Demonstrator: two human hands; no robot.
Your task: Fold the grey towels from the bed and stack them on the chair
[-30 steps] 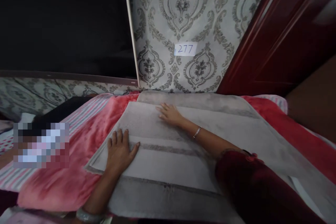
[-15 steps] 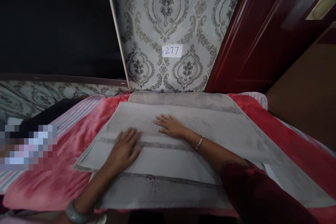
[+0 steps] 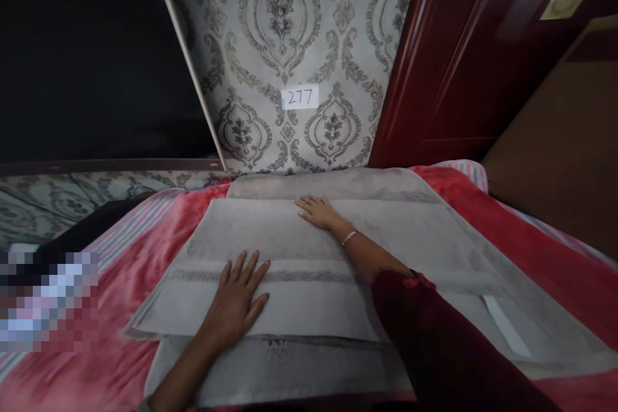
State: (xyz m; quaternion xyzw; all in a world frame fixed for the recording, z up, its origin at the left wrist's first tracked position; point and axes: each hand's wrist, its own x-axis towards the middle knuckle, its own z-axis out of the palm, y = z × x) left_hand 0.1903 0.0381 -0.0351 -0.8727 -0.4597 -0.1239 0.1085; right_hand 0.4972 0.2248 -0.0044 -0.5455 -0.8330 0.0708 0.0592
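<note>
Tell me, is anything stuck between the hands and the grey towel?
No, nothing visible. The left hand lies flat, fingers spread, on the near part of the towel. The right hand lies flat on it farther back, near the wall. Both touch the cloth directly.

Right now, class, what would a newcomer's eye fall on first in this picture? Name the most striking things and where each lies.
Two bare hands lie flat on a folded grey towel in the middle: the left hand near its front, the right hand farther back. The towel is spread over a red blanket, and on the patterned wall behind it is a small label reading 277.
</note>
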